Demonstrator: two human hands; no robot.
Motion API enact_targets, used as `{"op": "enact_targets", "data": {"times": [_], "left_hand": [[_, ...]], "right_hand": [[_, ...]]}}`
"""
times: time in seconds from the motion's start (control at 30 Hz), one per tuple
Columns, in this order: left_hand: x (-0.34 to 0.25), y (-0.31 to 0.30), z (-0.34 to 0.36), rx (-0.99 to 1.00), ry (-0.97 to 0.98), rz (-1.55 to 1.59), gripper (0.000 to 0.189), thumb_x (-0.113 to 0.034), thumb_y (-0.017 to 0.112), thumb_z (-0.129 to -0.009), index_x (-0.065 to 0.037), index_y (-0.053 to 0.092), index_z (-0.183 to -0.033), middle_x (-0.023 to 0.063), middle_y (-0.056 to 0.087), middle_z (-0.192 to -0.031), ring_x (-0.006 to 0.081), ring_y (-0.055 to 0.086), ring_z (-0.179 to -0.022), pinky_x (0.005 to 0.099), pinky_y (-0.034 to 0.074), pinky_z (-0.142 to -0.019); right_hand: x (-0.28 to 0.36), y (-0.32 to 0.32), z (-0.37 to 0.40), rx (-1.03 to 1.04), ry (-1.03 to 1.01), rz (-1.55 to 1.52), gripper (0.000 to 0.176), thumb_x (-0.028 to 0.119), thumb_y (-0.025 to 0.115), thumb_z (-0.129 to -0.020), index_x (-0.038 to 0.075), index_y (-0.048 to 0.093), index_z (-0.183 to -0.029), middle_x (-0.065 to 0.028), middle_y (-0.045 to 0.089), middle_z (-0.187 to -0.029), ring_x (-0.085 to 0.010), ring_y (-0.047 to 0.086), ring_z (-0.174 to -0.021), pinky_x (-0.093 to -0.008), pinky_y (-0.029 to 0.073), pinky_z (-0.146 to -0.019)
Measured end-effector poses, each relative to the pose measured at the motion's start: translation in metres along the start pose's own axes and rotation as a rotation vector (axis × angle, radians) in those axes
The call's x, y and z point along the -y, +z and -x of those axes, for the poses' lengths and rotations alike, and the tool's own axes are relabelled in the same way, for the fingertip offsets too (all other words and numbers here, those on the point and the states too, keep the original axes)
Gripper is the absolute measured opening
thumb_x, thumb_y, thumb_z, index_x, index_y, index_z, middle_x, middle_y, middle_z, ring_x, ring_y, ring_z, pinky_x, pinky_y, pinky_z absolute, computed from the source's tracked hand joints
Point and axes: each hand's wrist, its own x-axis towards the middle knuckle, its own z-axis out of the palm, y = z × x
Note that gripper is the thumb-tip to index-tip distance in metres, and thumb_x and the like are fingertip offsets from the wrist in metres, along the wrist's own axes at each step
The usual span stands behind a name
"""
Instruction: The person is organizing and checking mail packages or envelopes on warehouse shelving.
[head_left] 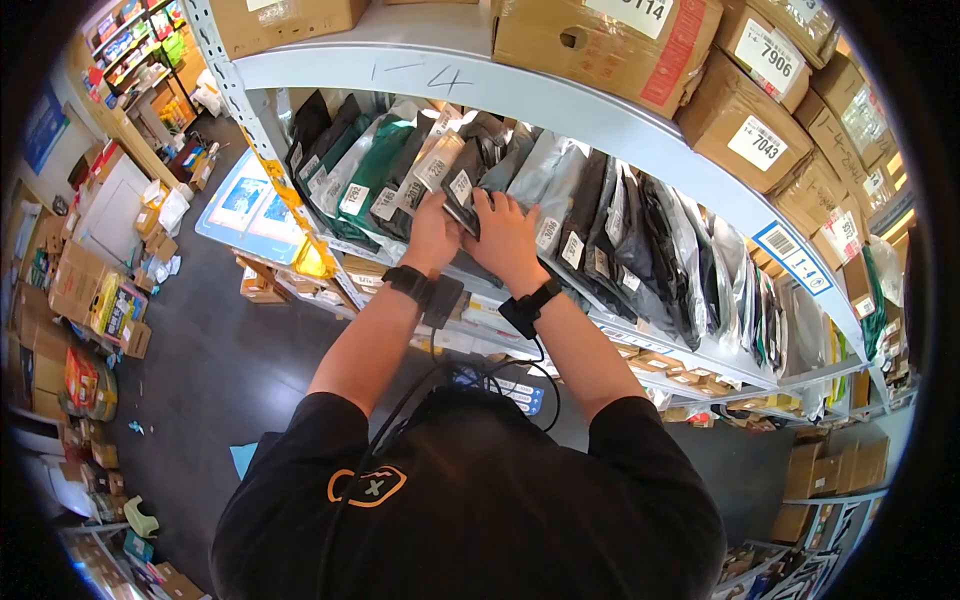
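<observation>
A row of bagged packages with number labels stands upright on a metal shelf [700,345]. My left hand [434,236] is at the front of a pale brown package [436,160], its fingers bent and partly hidden. Just right of it, my right hand [503,236] lies with its fingers against a dark labelled package [461,184]. The two hands nearly touch at the thumbs. A green package [362,180] stands to their left, and a grey one [550,195] to their right. Both wrists wear black straps with small devices.
Cardboard boxes [765,140] fill the shelf above, over a beam [420,76] marked 1-4. A perforated metal upright [262,140] with yellow tape rises at the left. Black cables [400,402] hang between my arms. More boxes [85,280] stand along the far left.
</observation>
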Motion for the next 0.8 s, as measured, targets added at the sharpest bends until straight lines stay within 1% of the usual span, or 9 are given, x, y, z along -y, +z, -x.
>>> {"op": "enact_targets", "data": {"times": [0.1, 0.17, 0.27, 0.37, 0.47, 0.5, 0.63, 0.73, 0.8], "left_hand": [[-0.002, -0.004, 0.006, 0.151, 0.014, -0.144, 0.035, -0.028, 0.037, -0.104, -0.006, 0.051, -0.126, 0.008, 0.062, -0.119, 0.0218, 0.058, -0.111, 0.0364, 0.044, -0.097], [-0.022, 0.026, 0.015, 0.024, -0.172, 0.104, 0.038, -0.033, 0.038, -0.104, -0.006, 0.052, -0.126, 0.007, 0.062, -0.12, 0.0209, 0.057, -0.112, 0.0353, 0.042, -0.098], [-0.022, 0.021, 0.013, -0.005, -0.169, -0.018, 0.04, -0.036, 0.04, -0.103, -0.006, 0.053, -0.126, 0.0059, 0.062, -0.121, 0.02, 0.057, -0.113, 0.0355, 0.042, -0.099], [-0.022, 0.013, 0.015, 0.008, -0.098, -0.169, 0.034, -0.031, 0.05, -0.1, -0.003, 0.057, -0.119, 0.0071, 0.064, -0.112, 0.019, 0.062, -0.102, 0.0325, 0.048, -0.09], [-0.029, 0.013, 0.039, -0.235, -0.038, -0.579, 0.026, -0.019, 0.058, -0.096, 0.001, 0.059, -0.112, 0.0091, 0.066, -0.101, 0.0183, 0.066, -0.087, 0.0301, 0.053, -0.078], [-0.023, 0.001, 0.048, -0.283, 0.033, -0.621, 0.023, -0.011, 0.063, -0.092, 0.005, 0.059, -0.108, 0.0106, 0.066, -0.092, 0.0179, 0.066, -0.077, 0.0285, 0.054, -0.072], [-0.01, -0.006, 0.077, -0.207, -0.042, -0.723, 0.032, -0.011, 0.064, -0.09, 0.006, 0.055, -0.115, 0.0108, 0.065, -0.098, 0.0183, 0.066, -0.086, 0.0285, 0.053, -0.077], [-0.008, 0.002, 0.078, -0.194, -0.074, -0.721, 0.037, -0.012, 0.065, -0.09, 0.007, 0.052, -0.12, 0.0116, 0.064, -0.103, 0.0178, 0.065, -0.09, 0.0284, 0.053, -0.078], [-0.004, 0.0, 0.075, -0.188, -0.052, -0.804, 0.039, -0.011, 0.065, -0.089, 0.007, 0.052, -0.121, 0.0123, 0.064, -0.104, 0.0188, 0.065, -0.093, 0.0289, 0.053, -0.079]], "right_hand": [[0.003, 0.004, -0.005, -0.022, -0.016, 0.007, 0.069, 0.031, 0.072, -0.073, 0.005, 0.046, -0.131, -0.0185, 0.055, -0.127, -0.0364, 0.061, -0.105, -0.0586, 0.046, -0.088], [0.008, 0.011, -0.011, 0.006, 0.006, 0.051, 0.067, 0.028, 0.072, -0.073, 0.001, 0.046, -0.129, -0.0218, 0.054, -0.128, -0.037, 0.064, -0.098, -0.0517, 0.053, -0.079], [0.009, 0.024, -0.015, -0.022, 0.027, 0.099, 0.058, 0.021, 0.065, -0.078, -0.003, 0.045, -0.126, -0.0253, 0.057, -0.127, -0.0364, 0.069, -0.087, -0.0443, 0.056, -0.064], [0.002, 0.032, -0.016, -0.087, 0.04, 0.03, 0.051, 0.014, 0.057, -0.082, -0.004, 0.043, -0.127, -0.0256, 0.062, -0.119, -0.0369, 0.069, -0.08, -0.0446, 0.056, -0.06], [-0.006, 0.031, -0.018, -0.059, 0.116, -0.134, 0.05, 0.011, 0.053, -0.084, -0.004, 0.042, -0.13, -0.027, 0.064, -0.111, -0.0398, 0.069, -0.078, -0.0471, 0.055, -0.063], [-0.006, 0.027, -0.019, -0.047, 0.163, -0.221, 0.053, 0.01, 0.053, -0.083, -0.004, 0.04, -0.133, -0.028, 0.065, -0.101, -0.0435, 0.067, -0.075, -0.0509, 0.054, -0.065], [-0.01, 0.023, -0.016, -0.11, 0.184, -0.25, 0.054, 0.008, 0.056, -0.082, -0.004, 0.042, -0.132, -0.028, 0.066, -0.093, -0.0448, 0.066, -0.074, -0.0527, 0.053, -0.066], [-0.012, 0.021, -0.016, -0.069, 0.191, -0.249, 0.052, 0.008, 0.051, -0.083, -0.005, 0.041, -0.133, -0.0264, 0.061, -0.119, -0.0438, 0.067, -0.076, -0.0511, 0.054, -0.066], [-0.013, 0.015, -0.016, -0.051, 0.212, -0.281, 0.052, 0.008, 0.052, -0.083, -0.004, 0.041, -0.133, -0.0272, 0.062, -0.116, -0.0447, 0.067, -0.076, -0.0515, 0.054, -0.067]]}}
